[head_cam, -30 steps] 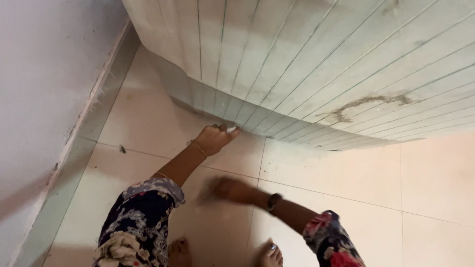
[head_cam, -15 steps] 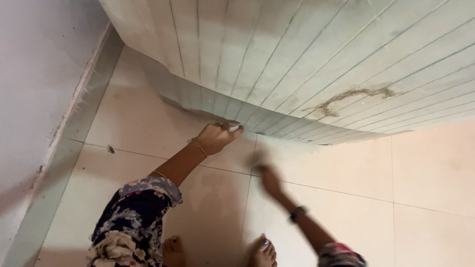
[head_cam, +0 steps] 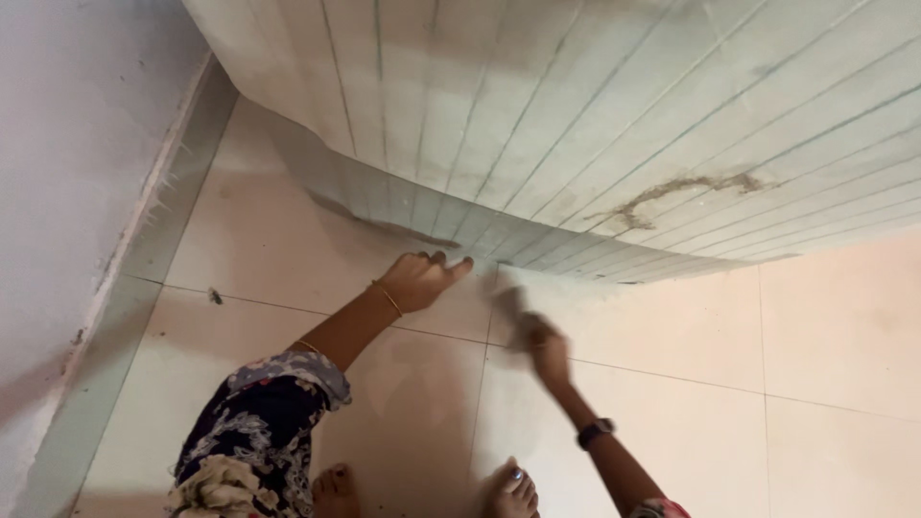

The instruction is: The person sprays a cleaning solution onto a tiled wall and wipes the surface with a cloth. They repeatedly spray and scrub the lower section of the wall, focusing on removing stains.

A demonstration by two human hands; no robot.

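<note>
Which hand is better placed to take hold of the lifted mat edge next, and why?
Probably the left hand: its fingers already rest at the curled edge of the ribbed mat. The right hand is blurred, lower on the tiled floor, apart from it.

Two hands (head_cam: 427,278) (head_cam: 542,345), one mat (head_cam: 576,125), two feet (head_cam: 513,489), one wristwatch (head_cam: 595,432)

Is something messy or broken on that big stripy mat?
Yes. The pale striped mat has a brownish curved stain on its right part, and its edge by the left hand is lifted off the floor tiles.
</note>
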